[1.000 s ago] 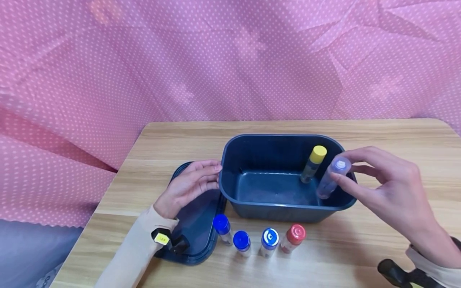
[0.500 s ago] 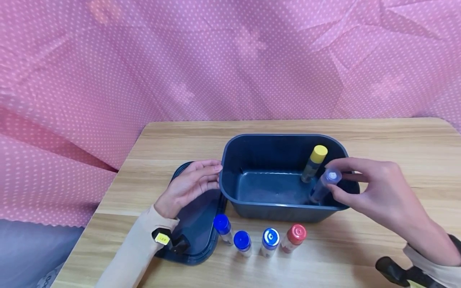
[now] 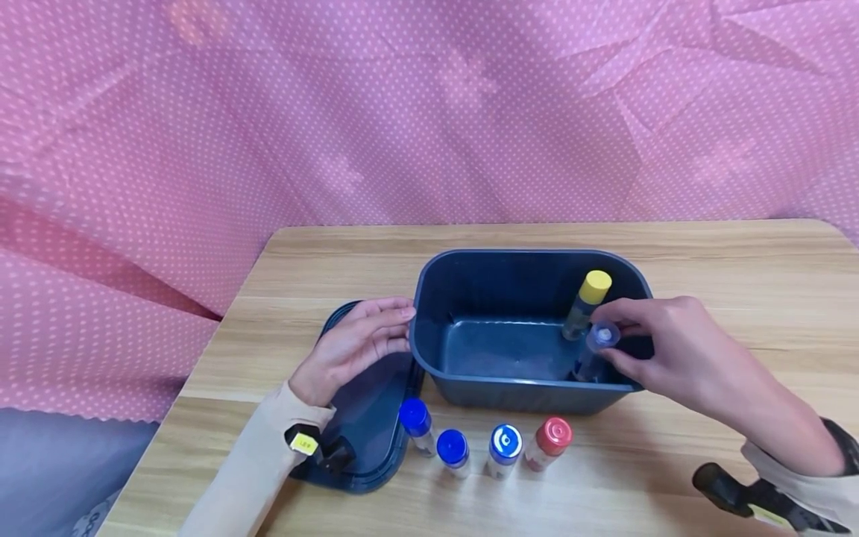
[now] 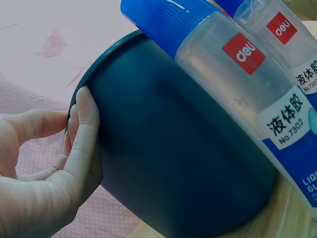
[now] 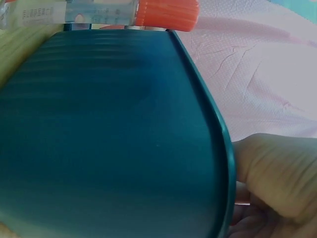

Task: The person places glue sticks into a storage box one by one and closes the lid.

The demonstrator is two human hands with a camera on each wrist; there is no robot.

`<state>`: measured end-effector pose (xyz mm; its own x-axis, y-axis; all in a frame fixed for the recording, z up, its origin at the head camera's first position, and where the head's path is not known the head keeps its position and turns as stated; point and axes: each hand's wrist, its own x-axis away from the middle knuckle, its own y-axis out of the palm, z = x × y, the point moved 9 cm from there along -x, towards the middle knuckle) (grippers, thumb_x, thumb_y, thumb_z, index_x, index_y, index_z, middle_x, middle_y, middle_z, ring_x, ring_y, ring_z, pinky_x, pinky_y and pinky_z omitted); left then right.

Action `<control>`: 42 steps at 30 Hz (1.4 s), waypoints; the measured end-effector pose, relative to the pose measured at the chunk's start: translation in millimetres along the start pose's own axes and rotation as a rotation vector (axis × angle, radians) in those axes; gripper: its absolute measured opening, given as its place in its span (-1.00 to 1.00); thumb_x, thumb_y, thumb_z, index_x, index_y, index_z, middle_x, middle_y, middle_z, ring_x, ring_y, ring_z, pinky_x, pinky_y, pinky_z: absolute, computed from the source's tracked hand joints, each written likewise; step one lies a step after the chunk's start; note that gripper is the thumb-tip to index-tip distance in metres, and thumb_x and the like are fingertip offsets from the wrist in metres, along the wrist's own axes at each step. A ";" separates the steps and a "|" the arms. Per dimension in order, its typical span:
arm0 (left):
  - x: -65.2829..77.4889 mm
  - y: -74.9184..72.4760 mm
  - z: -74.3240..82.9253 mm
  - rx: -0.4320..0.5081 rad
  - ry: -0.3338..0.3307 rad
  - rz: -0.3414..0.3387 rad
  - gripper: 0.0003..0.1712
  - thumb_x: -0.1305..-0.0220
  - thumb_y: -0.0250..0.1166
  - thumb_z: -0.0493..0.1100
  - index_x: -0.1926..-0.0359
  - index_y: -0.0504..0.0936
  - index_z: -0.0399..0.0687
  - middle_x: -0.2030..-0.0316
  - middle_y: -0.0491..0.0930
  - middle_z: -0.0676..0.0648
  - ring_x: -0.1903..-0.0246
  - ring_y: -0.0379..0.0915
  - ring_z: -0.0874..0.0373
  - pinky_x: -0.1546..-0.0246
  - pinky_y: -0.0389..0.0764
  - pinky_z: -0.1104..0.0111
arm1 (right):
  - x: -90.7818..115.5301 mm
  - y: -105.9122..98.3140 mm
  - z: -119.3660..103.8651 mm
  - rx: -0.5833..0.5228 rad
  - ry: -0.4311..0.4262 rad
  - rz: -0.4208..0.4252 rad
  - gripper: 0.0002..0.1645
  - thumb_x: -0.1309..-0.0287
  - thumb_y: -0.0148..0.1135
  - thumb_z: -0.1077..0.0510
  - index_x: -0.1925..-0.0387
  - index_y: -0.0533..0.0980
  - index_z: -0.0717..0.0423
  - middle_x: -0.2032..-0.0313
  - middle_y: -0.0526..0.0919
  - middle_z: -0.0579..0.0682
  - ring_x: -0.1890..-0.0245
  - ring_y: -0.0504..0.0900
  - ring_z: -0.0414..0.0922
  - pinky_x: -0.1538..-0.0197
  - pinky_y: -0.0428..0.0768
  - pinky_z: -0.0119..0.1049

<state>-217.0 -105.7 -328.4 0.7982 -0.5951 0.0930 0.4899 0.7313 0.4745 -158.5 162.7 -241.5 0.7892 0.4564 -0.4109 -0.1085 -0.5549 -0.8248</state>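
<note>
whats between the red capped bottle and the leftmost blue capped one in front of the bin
A second blue-capped bottle and a third blue-capped bottle stand between them in the head view.

A pink, pale-dotted cloth is hanging behind the tabletop, falling in creases and showing faint flower shapes. A deeper pink band is slanting down its left side. The tabletop is showing light wood grain. At lower left, a grey-blue surface is extending below the cloth's wavy edge.
</note>
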 end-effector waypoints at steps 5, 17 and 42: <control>0.4 1.7 0.6 0.005 -0.004 0.007 -0.77 -0.44 -0.02 -0.39 0.18 0.59 -0.21 0.35 0.61 -0.08 0.36 0.57 0.17 0.20 0.67 0.36 | -0.1 3.8 1.7 -0.023 0.001 -0.017 -0.60 0.30 0.56 0.39 0.30 0.64 0.13 0.41 0.70 -0.18 0.44 0.72 -0.23 0.34 0.59 -0.59; 1.6 2.1 -0.1 0.019 -0.006 0.004 -0.76 -0.44 -0.04 -0.40 0.17 0.59 -0.22 0.34 0.61 -0.09 0.35 0.58 0.16 0.20 0.67 0.35 | 1.7 0.3 0.4 -0.014 0.018 0.029 -0.60 0.32 0.57 0.38 0.31 0.64 0.15 0.42 0.71 -0.13 0.46 0.72 -0.20 0.35 0.59 -0.58; 1.5 1.5 1.1 0.007 -0.002 0.015 -0.77 -0.44 -0.01 -0.39 0.18 0.59 -0.21 0.35 0.61 -0.09 0.36 0.57 0.16 0.21 0.67 0.36 | 49.4 -21.5 -50.5 -0.131 -0.102 0.213 -0.49 0.32 0.57 0.35 0.24 0.64 -0.12 0.35 0.68 -0.31 0.36 0.60 -0.47 0.20 0.52 -0.68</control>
<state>-215.4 -105.9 -326.6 0.8050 -0.5844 0.1020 0.4750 0.7380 0.4793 -86.6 162.0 -224.5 0.6914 0.3833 -0.6124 -0.1814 -0.7285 -0.6606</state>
